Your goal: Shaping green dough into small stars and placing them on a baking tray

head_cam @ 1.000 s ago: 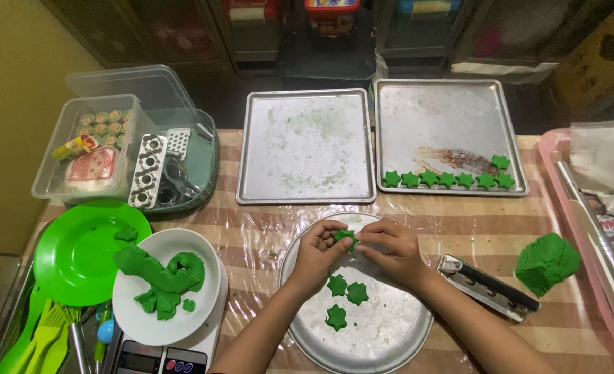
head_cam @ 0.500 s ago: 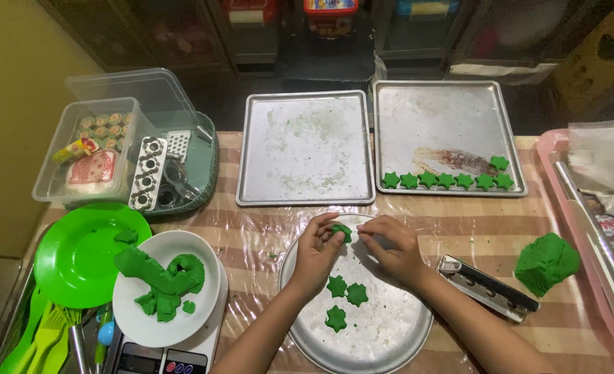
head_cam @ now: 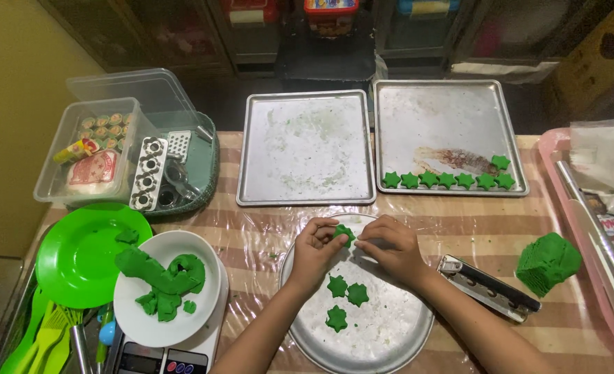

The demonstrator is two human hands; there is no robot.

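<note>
A: Where does the round tray (head_cam: 390,339) sit?
B: At the table's near edge, under both hands; two baking trays (head_cam: 305,147) lie behind it.

A: And its sides?
B: Bowl of dough (head_cam: 165,291) left, metal press (head_cam: 488,287) right.

A table (head_cam: 459,228) covered with striped cloth under clear plastic is seen filling the lower frame. A yellow wall (head_cam: 16,83) is shown at the upper left. Dark glass-fronted cabinets (head_cam: 251,34) are lined along the top, dimly lit above a dark floor (head_cam: 265,86).
</note>
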